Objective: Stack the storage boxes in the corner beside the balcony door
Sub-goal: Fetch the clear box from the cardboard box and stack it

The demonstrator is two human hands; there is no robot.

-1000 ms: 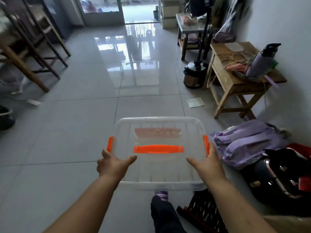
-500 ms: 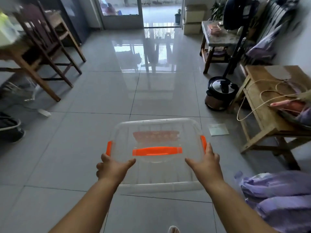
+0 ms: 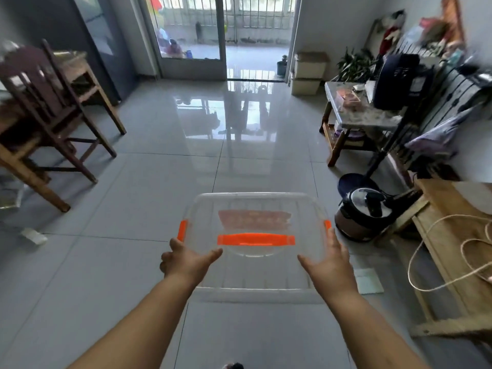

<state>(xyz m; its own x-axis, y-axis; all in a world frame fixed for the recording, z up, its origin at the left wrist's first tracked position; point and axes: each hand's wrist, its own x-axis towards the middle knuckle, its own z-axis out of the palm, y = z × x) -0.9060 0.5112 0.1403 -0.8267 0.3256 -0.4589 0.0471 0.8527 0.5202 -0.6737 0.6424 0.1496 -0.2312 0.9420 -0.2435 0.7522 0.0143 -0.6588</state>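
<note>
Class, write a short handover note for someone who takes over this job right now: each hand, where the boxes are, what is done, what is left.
Left hand: grips the left side of the clear box, thumb on the lid.
Right hand: grips the right side, by the orange clip.
The box is lidded, roughly level, carried off the floor in mid-room.
Two beige boxes already stand stacked in the corner right of the balcony door.
Done: box picked up and facing the door.
Left: cross the open floor, likely passing left of the cooker, and set the box on or beside that stack.
</note>
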